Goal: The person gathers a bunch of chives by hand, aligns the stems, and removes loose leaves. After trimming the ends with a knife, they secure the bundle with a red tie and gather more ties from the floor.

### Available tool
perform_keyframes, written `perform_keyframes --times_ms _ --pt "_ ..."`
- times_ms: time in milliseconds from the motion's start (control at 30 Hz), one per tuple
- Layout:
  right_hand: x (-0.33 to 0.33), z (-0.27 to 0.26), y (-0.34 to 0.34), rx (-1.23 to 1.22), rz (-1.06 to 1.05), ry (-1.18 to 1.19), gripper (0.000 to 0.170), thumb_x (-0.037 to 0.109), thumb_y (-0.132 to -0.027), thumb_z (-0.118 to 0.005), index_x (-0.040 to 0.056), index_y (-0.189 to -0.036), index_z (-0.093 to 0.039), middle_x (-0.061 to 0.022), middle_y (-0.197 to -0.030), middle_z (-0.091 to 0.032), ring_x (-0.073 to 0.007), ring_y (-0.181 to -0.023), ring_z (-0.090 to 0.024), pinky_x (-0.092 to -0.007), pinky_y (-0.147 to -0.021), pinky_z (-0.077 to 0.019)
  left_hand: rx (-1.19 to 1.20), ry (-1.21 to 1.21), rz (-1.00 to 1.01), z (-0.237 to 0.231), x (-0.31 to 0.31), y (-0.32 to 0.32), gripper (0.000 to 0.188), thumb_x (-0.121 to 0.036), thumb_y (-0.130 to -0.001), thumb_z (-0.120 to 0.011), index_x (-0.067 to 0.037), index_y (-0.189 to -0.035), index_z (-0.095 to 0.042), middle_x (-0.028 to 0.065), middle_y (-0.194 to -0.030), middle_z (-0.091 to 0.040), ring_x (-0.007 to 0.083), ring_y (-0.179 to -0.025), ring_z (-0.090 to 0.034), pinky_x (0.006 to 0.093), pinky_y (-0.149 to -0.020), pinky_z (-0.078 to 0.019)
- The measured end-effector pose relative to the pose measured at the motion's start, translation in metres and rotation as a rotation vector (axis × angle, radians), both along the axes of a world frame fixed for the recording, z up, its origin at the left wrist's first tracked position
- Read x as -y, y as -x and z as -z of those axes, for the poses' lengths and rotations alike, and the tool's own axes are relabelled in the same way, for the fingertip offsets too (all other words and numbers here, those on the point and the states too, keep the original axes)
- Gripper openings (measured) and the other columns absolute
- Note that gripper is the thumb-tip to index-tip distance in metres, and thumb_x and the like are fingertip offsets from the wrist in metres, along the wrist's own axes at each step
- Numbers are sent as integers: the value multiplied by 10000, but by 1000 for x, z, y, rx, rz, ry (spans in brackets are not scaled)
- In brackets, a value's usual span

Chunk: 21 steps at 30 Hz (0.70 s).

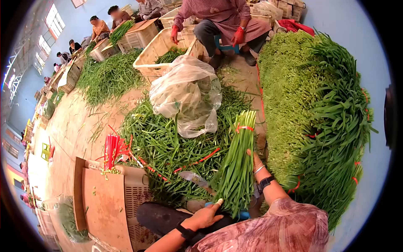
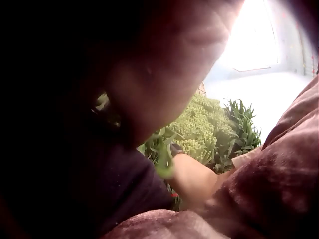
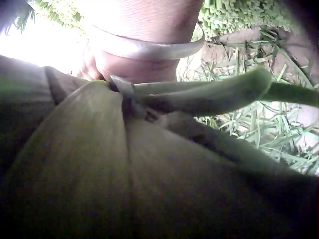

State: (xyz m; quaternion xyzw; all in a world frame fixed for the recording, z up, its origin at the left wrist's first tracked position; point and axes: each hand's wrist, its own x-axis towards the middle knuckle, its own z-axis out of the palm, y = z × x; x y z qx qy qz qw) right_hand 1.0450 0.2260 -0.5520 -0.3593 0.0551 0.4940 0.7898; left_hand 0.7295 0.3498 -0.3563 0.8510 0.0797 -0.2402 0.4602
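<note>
A bundle of leafy green stalks (image 1: 237, 164) stands tilted in front of the person, pale cut ends up and leaf tips down. A red tie (image 1: 244, 128) circles it near the top. The right hand (image 1: 253, 161) holds the bundle from its right side, most of its fingers hidden behind the stalks. By the leaf tips is the left hand (image 1: 206, 216), its fingers loosely spread and its thumb, with a pale yellowish cover at the tip, right at the leaves. In the right wrist view, broad leaves (image 3: 124, 164) fill the foreground below a silver bangle (image 3: 149, 49).
Loose greens (image 1: 168, 155) heap the floor ahead, with a clear plastic bag (image 1: 184, 92) on top. Red ties (image 1: 111, 151) rest on a board-topped crate (image 1: 103, 197) at left. Stacked bundles (image 1: 289, 96) rise at right. A person in red gloves (image 1: 238, 35) sits opposite, beside a crate (image 1: 149, 56).
</note>
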Motion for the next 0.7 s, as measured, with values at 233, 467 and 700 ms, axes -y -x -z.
perform_keyframes --times_ms 233,467,700 --pt "6 -44 -10 85 -8 -92 570 352 -781 -729 2 -1189 -539 -107 -1002 -666 -218 -797 -671 -360 -674 -583 -13 -44 -188 -14 -37 18 544 -279 -855 -648 -80 -1331 -477 210 -1113 -577 336 -945 -601 385 -785 -491" --pt "0 -32 4 58 -9 -68 561 344 -772 -738 4 -1173 -546 -103 -997 -662 -216 -796 -670 -359 -684 -581 146 -219 -318 -48 -70 24 442 -248 -838 -677 -74 -1232 -580 200 -1138 -566 337 -909 -615 384 -778 -511" --pt "-9 -55 23 7 -77 -20 525 343 -779 -730 -14 -1129 -571 -104 -943 -669 -198 -764 -673 -335 -648 -580 184 -100 -521 -48 -84 45 351 -142 -858 -672 8 -1167 -601 152 -1121 -582 205 -916 -624 310 -764 -515"
